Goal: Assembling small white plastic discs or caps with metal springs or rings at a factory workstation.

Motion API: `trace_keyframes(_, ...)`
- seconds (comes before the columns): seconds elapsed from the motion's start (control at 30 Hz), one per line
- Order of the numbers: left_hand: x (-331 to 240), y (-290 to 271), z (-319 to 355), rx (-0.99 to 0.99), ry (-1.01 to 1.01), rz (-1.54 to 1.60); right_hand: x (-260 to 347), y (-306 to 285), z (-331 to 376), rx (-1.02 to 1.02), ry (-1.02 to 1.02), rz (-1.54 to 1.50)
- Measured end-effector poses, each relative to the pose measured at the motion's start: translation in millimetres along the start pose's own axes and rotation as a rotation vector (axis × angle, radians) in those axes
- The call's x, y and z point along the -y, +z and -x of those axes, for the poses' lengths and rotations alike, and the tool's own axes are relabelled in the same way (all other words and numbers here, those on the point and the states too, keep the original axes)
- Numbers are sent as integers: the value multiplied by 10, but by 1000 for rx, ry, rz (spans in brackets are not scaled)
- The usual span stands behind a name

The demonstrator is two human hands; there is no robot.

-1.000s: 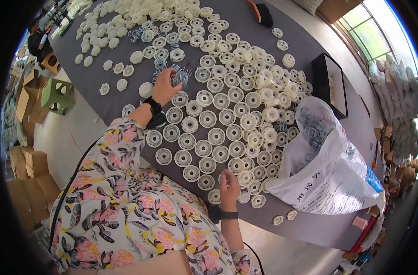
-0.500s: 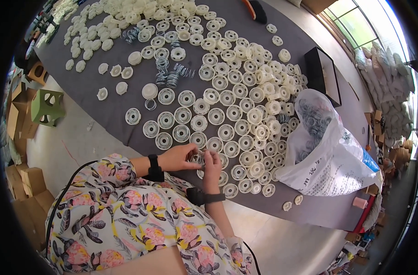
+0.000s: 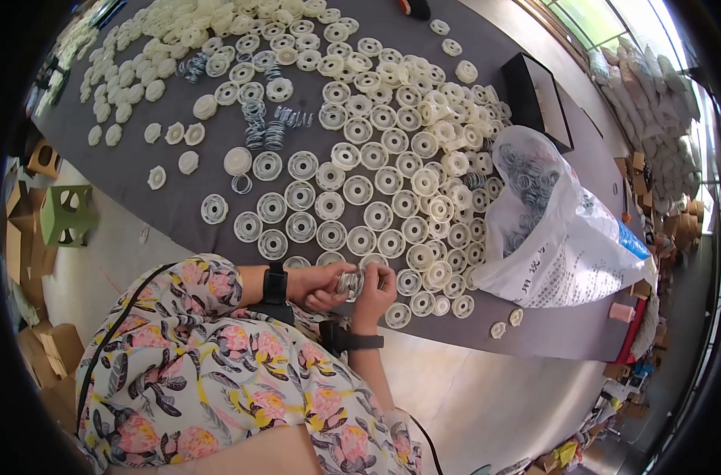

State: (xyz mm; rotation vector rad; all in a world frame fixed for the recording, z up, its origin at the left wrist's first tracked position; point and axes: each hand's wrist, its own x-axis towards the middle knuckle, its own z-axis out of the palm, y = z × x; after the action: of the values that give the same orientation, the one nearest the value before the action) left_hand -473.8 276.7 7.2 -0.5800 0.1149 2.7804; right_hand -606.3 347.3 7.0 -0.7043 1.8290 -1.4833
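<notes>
Just off the table's near edge, my left hand (image 3: 316, 286) is closed around a small bundle of metal coil springs (image 3: 349, 284). My right hand (image 3: 375, 291) is closed too, its thumb and fingers pinching at the right end of that bundle. How many coils are in there is hard to make out. Right beyond the hands lie rows of round white plastic pieces (image 3: 331, 235), many with a metal ring seated in them. A loose coil spring (image 3: 242, 184) rests beside a plain white disc (image 3: 238, 161), and more springs (image 3: 275, 134) lie farther back.
A white plastic bag (image 3: 566, 261) full of springs stands at the right. Behind it sits a black open box (image 3: 538, 101). White plastic parts (image 3: 210, 28) are heaped at the far side, with a pink spool (image 3: 622, 313) at the right edge and a green stool (image 3: 68, 215) on the floor.
The view has shifted, so the table's contents appear farther up and left. My hands have turned, and the coil springs now show more plainly between them.
</notes>
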Motion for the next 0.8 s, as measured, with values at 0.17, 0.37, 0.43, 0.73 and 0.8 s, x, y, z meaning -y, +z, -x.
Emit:
trace_keyframes(0.17, -126, 158, 104, 110, 54, -361, -412, -679, -344, -362, 80, 72)
trace_keyframes(0.37, -679, -125, -121, -995, 498, -1709, -120, -604, -269, -327, 141, 10)
trace_keyframes(0.43, -796, -65, -269, -1092, 235, -1951, -261, -551, -197, -282, 137, 19)
trace_keyframes(0.73, -932, -338, 114, -1184, 702, -1843, -360, -503, -135, -122, 219, -84)
trace_keyframes(0.8, -958, -485, 212, -1205, 729, -2053, -347, -440, -132, -80, 202, -99)
